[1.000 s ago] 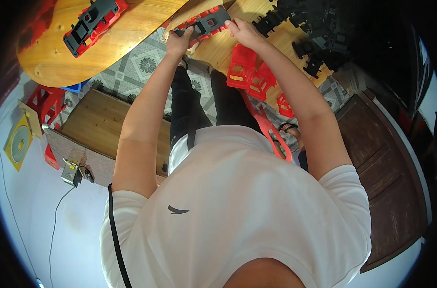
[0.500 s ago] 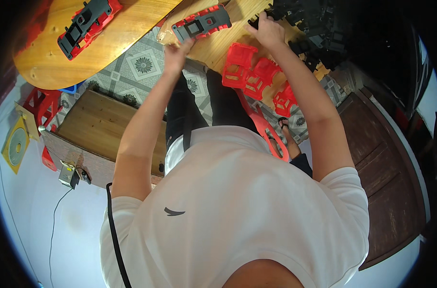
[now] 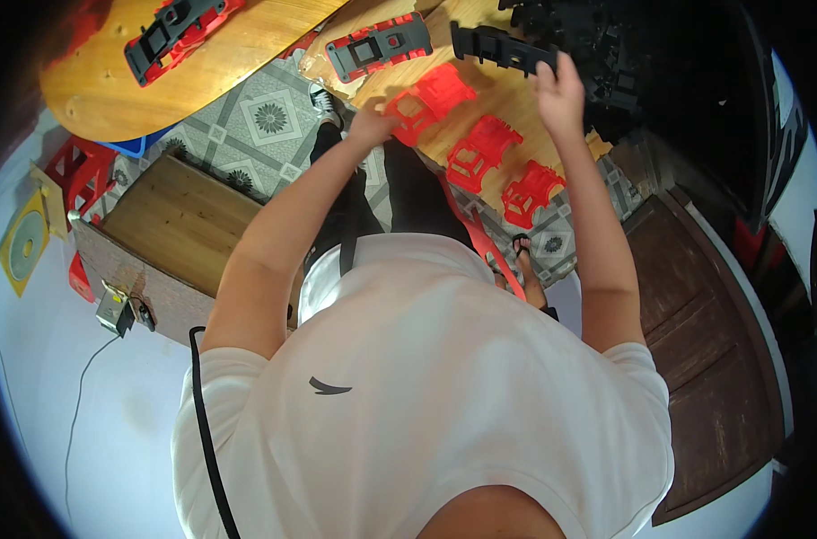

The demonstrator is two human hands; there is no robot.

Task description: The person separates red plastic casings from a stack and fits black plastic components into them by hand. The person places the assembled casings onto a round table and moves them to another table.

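Observation:
My left hand (image 3: 371, 126) is closed on the near end of a red toy-truck body (image 3: 435, 94), tilted at the near edge of the wooden table. In my right hand (image 3: 561, 94) is a long black toy-truck chassis (image 3: 496, 47), gripped at its right end and held above the table. Two more red bodies, one in the middle (image 3: 485, 151) and one nearer (image 3: 531, 191), lie between my arms. Beyond my left hand rests a joined red-and-grey truck (image 3: 379, 47), its dark underside up.
A heap of black chassis parts (image 3: 597, 67) covers the table's right side. On the rounded wooden table (image 3: 94, 99) at left lies another red-and-grey truck (image 3: 169, 40). A wooden bench (image 3: 184, 216) stands at lower left, with a red stool (image 3: 85, 171) beyond it.
My left hand has left the joined truck and taken hold of a red body, parting it from the others. My right hand has drawn a black chassis away from the heap toward me.

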